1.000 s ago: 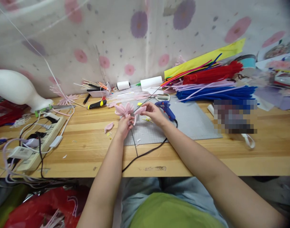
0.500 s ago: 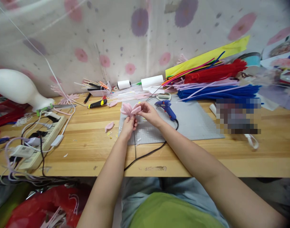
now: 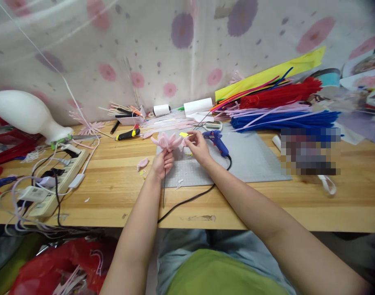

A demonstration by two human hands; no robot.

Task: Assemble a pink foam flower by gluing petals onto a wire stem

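Note:
My left hand [image 3: 163, 163] is closed around the dark stem just under a pink fuzzy flower [image 3: 166, 141]. Below the fist, the thin stem [image 3: 164, 192] hangs down toward the table's front. My right hand [image 3: 200, 148] is at the flower's right side, its thumb and fingers pinched at a pink petal; whether that petal is joined to the flower is hard to see. Behind the fingertips lies a small yellow piece [image 3: 184, 134]. A blue glue gun [image 3: 217, 141] rests on the grey mat [image 3: 251, 159], right of my right hand. A loose pink petal [image 3: 142, 164] lies to the left.
Blue pipe cleaners [image 3: 285, 122] and red ones [image 3: 279, 94] are heaped at the back right. A yellow-black utility knife [image 3: 127, 135] lies back left. A power strip [image 3: 67, 176] with tangled cords stands at left. The glue gun's black cord [image 3: 190, 200] crosses the front.
The flower has turned and opened out in my left hand, its stem swinging left. My right hand has shifted slightly right, away from the flower's middle.

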